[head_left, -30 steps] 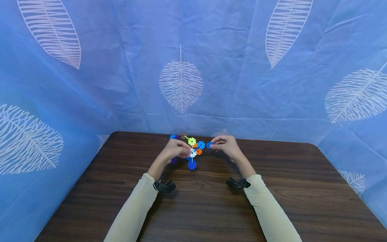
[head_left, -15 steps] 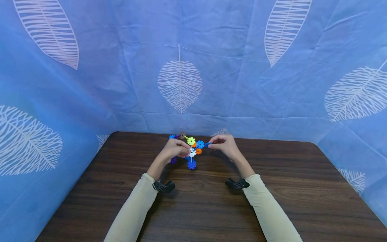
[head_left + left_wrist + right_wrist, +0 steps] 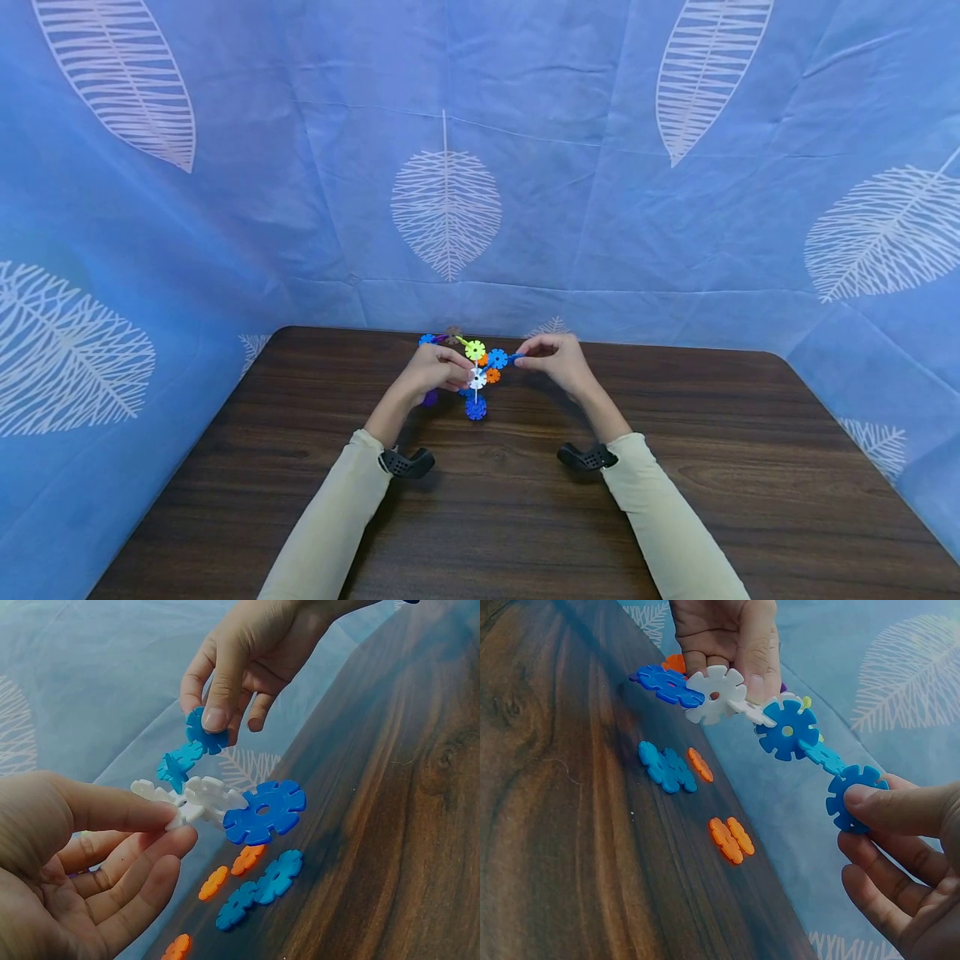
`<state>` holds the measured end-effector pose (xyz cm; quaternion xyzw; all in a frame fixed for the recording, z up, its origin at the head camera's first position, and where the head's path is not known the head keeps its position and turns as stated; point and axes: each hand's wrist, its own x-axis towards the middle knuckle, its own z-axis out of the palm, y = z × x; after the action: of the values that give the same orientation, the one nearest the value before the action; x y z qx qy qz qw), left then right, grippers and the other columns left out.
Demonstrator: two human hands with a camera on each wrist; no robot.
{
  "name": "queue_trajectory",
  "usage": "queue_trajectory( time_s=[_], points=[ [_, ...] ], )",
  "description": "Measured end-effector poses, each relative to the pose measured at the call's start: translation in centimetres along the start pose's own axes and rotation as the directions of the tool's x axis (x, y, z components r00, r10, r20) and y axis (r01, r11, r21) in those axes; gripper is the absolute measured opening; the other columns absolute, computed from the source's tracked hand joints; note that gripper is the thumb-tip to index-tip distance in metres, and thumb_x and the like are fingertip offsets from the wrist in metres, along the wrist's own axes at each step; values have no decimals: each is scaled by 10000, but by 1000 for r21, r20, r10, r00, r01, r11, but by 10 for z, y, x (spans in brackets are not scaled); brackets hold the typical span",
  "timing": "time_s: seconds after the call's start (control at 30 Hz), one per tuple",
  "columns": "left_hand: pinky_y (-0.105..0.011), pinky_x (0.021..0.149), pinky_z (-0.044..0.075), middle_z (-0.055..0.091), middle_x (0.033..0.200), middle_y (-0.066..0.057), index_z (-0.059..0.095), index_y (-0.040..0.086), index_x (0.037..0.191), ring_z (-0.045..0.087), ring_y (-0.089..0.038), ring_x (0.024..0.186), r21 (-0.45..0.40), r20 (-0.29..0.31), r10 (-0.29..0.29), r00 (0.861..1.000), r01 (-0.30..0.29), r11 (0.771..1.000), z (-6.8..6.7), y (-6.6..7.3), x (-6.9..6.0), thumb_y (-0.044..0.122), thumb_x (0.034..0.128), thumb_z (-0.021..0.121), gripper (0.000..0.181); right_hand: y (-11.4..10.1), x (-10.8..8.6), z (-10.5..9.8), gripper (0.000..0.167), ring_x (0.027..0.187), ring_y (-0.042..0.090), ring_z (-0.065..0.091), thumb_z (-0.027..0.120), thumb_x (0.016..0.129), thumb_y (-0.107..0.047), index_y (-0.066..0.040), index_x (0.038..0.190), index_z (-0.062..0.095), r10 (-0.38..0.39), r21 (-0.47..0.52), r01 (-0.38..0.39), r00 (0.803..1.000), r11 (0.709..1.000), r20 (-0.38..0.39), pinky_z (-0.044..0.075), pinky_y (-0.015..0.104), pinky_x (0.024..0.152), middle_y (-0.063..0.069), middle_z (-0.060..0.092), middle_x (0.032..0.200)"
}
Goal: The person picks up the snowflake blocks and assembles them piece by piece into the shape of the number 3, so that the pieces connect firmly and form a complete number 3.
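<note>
Notched plastic discs are joined in a chain above the tabletop. The left hand [image 3: 437,367] pinches a white disc [image 3: 214,793] between thumb and finger, its other fingers loosely bent. A dark blue disc [image 3: 264,812] joins the white ones. On the other side, light blue discs [image 3: 787,730] lead to an end blue disc [image 3: 853,798], which the right hand [image 3: 558,362] pinches between thumb and fingertips. A yellow-green disc [image 3: 475,350] and a brown disc [image 3: 453,335] show beyond the left hand, which covers part of the structure.
Loose orange discs [image 3: 726,840] and light blue discs [image 3: 660,766] lie near the back edge of the dark wooden table [image 3: 495,517]. A blue cloth [image 3: 570,217] with white leaf patterns hangs behind it. Dark wrist-worn devices sit at both wrists.
The right hand has moved slightly left, bringing its blue disc against the light blue disc; that disc has turned from face-on to edge-on in the head view. The left hand has hardly moved.
</note>
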<state>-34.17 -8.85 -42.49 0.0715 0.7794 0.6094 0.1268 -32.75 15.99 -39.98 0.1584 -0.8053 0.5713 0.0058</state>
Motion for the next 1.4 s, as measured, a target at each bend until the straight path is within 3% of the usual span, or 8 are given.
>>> queue_trajectory(
  time_s=[0.23, 0.33, 0.53, 0.67, 0.83, 1.17, 1.4],
  points=[
    [-487, 861, 622, 778, 871, -116, 778, -26, 988, 764, -273, 794, -1, 4, 7, 1000, -7, 1000, 0, 0, 0, 99, 877, 790, 168, -4, -2, 1, 192, 929, 486, 656, 735, 908, 7, 129, 1056, 715, 6, -3, -6, 1000, 1000, -6, 578, 232, 696, 248, 717, 1024],
    [-477, 851, 626, 776, 861, -107, 780, -20, 979, 763, -264, 784, -1, 1, 8, 1000, -8, 1000, 0, 1, 0, 96, 876, 790, 155, -5, -3, 1, 195, 930, 479, 662, 733, 909, 6, 131, 1058, 714, 0, -2, 0, 1000, 1000, -7, 580, 236, 700, 243, 719, 1022],
    [-468, 861, 624, 778, 892, -128, 774, -32, 990, 759, -229, 770, 2, 5, 17, 1000, -17, 1000, 0, 0, 0, 91, 877, 789, 168, -5, -2, 2, 186, 821, 189, 690, 730, 909, 13, 131, 1053, 717, -10, -14, 10, 1000, 1000, -9, 577, 229, 707, 299, 707, 1063],
    [-483, 878, 618, 774, 885, -124, 772, -38, 993, 753, -233, 775, -5, 18, 31, 999, -31, 1000, 0, 0, 0, 84, 875, 787, 170, -5, -3, 2, 181, 798, 118, 671, 738, 901, 17, 129, 1042, 723, -12, -19, 12, 1000, 1000, -15, 567, 220, 704, 319, 703, 1071],
    [-504, 903, 606, 768, 865, -104, 775, -34, 984, 739, -193, 742, -16, 18, 31, 999, -31, 999, 1, 0, 1, 64, 873, 782, 148, -6, -3, 3, 178, 805, 163, 683, 744, 896, 16, 130, 1032, 727, -22, -25, 21, 999, 999, -24, 566, 231, 701, 311, 712, 1052],
    [-497, 867, 618, 775, 837, -123, 765, -70, 975, 727, -154, 701, -13, 17, 77, 997, -77, 997, 3, -2, 2, 31, 862, 775, 153, -10, -5, 4, 166, 931, 524, 645, 741, 899, 14, 134, 1013, 731, -40, -40, 39, 999, 998, -36, 555, 243, 684, 312, 718, 1008],
    [-531, 872, 608, 773, 839, -166, 760, -82, 982, 724, -175, 713, -4, 12, 90, 996, -90, 996, 3, -4, 2, 26, 868, 769, 157, -8, -5, 2, 150, 926, 515, 653, 732, 901, 26, 132, 1006, 735, -56, -34, 56, 998, 998, -22, 582, 292, 705, 295, 725, 998]
  ],
)
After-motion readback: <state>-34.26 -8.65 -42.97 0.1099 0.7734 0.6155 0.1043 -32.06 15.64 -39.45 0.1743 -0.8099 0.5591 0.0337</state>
